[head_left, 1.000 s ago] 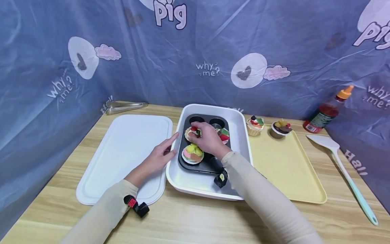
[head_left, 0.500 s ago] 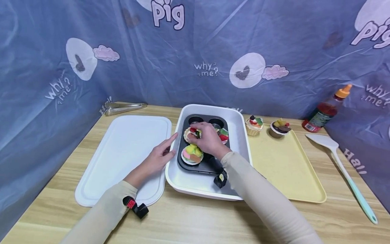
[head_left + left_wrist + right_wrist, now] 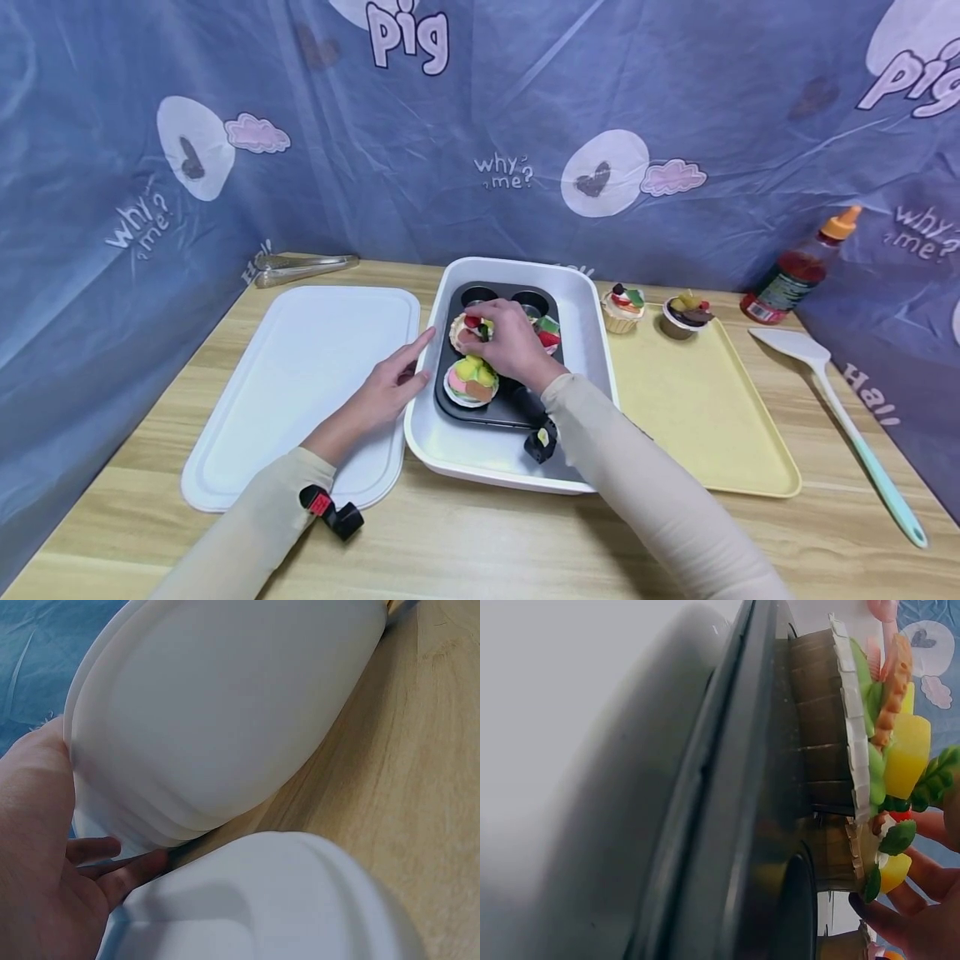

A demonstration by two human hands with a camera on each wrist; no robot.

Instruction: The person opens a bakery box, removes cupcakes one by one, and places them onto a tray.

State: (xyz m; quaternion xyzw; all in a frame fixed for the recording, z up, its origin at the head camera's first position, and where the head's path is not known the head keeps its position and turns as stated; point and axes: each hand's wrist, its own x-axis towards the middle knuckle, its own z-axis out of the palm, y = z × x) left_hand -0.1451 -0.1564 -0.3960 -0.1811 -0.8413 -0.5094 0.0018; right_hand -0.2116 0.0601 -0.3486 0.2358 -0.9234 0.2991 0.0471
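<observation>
While the berry-topped cupcake (image 3: 465, 333) sits at the middle left cup of the dark muffin pan (image 3: 491, 414), we see the person's right hand (image 3: 508, 337) curl over it from the right. Its grip is together on the cupcake, thumb on the near side and fingers on the far side. Against the earlier head views, we find almost no change: only the outlook drifts a little, and both hands keep their places. We take that as a pause at the hold, with the cupcake neither lifted clear nor let go; whether its base is fully seated, we cannot tell.

Just in front of it in the pan stands the yellow-topped cupcake (image 3: 471, 382), and to its right the strawberry-topped cupcake (image 3: 548, 333) shows past the hand. Around the pan runs the deep white tray (image 3: 450, 454); the left hand (image 3: 386, 392) rests at its left side, fingers straight, its grip apart.

Farther out on the bench (image 3: 450, 542), we have the flat white tray (image 3: 292, 367) at left with tongs (image 3: 303, 268) behind, and the yellow tray (image 3: 697, 417) at right, near a sauce bottle (image 3: 793, 275) and a spatula (image 3: 791, 343).
</observation>
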